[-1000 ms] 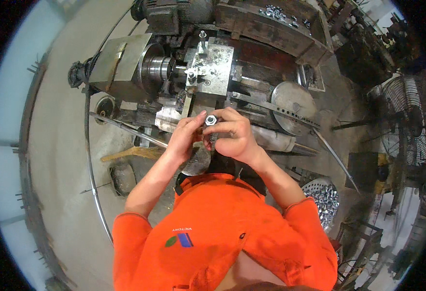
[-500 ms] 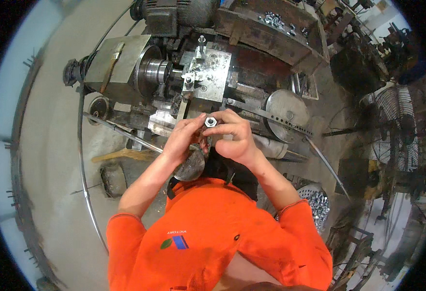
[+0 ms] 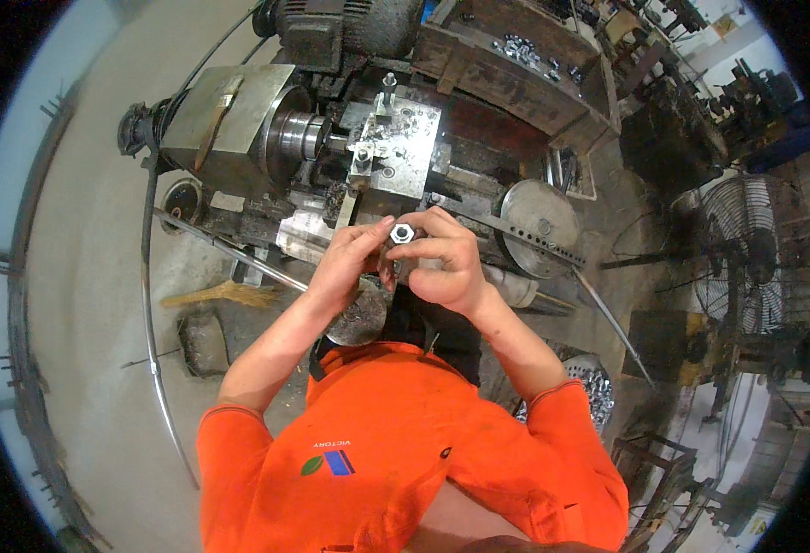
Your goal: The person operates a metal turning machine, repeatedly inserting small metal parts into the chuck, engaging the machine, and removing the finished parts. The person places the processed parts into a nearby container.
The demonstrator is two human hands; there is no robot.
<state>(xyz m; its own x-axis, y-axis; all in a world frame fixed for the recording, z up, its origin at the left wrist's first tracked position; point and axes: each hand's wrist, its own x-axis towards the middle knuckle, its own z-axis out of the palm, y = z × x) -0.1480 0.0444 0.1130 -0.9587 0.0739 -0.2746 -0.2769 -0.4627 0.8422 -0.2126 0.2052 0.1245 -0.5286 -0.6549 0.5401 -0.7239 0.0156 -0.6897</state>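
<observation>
Hex nut held over lathe
Left hand and right hand pinch the hex nut together, unchanged from before; lathe sits beyond.

Both forearms rise from the lower edge and meet in front of the chest. The left hand curls its fingertips toward the right hand, whose thumb and forefinger pinch together, knuckles up.
</observation>
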